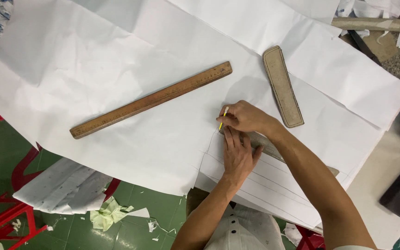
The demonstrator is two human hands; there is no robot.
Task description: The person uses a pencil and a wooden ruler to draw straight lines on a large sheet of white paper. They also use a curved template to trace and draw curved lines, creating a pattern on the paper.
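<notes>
Your yellow marking pencil (222,118) sits pinched in your right hand (244,118), tip down on the white fabric (116,69), right at the upper-left end of the short ruler (274,150) you've got pinned under your left hand (238,155). That's the relation to watch: the short ruler's long axis runs from the pencil tip down and to the right, passing under your left palm and along beneath your right forearm, its far end peeking out beyond it. So the pencil is at the very start of that edge, and the edge leads back toward your own body on the right side.

Your right hand is closed snugly around the pencil, fingers curled. Your left hand is flat and spread, fingers pointing up toward the pencil tip, fingertips just beside it, holding nothing but pressing the ruler down. The two hands are touching or nearly so.

Below your left hand, faint drawn lines fan across the fabric, roughly parallel to that ruler.

Further out: the long wooden ruler (151,100) lies up and to the left of both hands, well apart, untouched, tilted with its right end higher. Above your right wrist lies a narrow curved pattern template (282,86), near but clear of your arm.
</notes>
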